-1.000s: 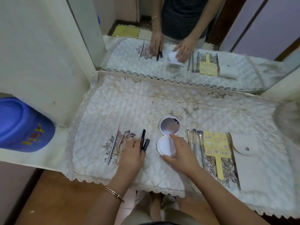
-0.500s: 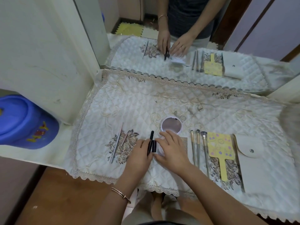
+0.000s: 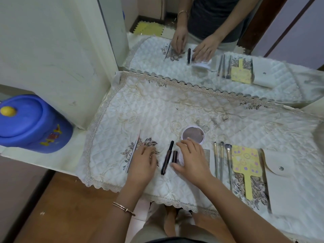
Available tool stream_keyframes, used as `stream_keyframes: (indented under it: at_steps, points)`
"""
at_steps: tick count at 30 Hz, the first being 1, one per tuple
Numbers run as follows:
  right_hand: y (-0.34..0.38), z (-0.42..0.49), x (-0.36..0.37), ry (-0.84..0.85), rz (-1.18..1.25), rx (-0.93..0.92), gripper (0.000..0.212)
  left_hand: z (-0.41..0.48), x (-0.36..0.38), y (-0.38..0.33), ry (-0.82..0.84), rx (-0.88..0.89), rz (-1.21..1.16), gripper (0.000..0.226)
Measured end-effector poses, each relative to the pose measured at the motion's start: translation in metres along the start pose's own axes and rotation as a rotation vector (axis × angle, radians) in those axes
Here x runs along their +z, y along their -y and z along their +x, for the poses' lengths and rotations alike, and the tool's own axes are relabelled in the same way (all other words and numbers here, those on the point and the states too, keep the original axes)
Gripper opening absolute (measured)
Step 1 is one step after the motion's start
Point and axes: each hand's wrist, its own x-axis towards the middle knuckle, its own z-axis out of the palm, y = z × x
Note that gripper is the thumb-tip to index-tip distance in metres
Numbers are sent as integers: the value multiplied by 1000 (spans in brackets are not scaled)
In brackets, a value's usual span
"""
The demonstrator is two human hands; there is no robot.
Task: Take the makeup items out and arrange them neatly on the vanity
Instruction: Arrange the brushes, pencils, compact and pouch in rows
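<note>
Head view: the makeup items lie in a row on the desk [image 3: 157, 111] — thin metal tools [image 3: 134, 152], black pen [image 3: 167, 159], dark tube [image 3: 174, 156], open compact [image 3: 192, 135], comb [image 3: 206, 156], brushes [image 3: 221, 160], yellow hand mirror [image 3: 244, 160], white pouch [image 3: 284, 172]. The right hand [image 3: 192, 160] lies flat, fingers straight, over the compact's base. The left hand [image 3: 142, 162] is beside the tools, grip not determinable. Judged nearly complete — only straightening is left.

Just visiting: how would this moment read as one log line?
left hand: beside sticks | right hand: flat on open compact | pen, tube: lying between hands | comb, brushes, pouch: lined up rightward

Blue lidded tub [image 3: 31, 123] w/ yellow knob [image 3: 7, 111] at left; wood floor [image 3: 61, 207] below; mirror [image 3: 298, 32] at back
</note>
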Motion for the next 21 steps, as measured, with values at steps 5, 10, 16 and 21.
stream_keyframes:
  at_steps: [5,10,16,21]
  points:
    - [41,27,9,52,151,-97,49,12,-26,25,-72,-154,55,32]
    - [73,55,37,190,91,-160,44,17,-30,36,13,-158,38,27]
    - [68,55,42,91,72,-134,38,20,-28,31,52,-84,14,29]
    - [35,29,30,20,-7,-97,37,16,-8,11,155,31,-20,32]
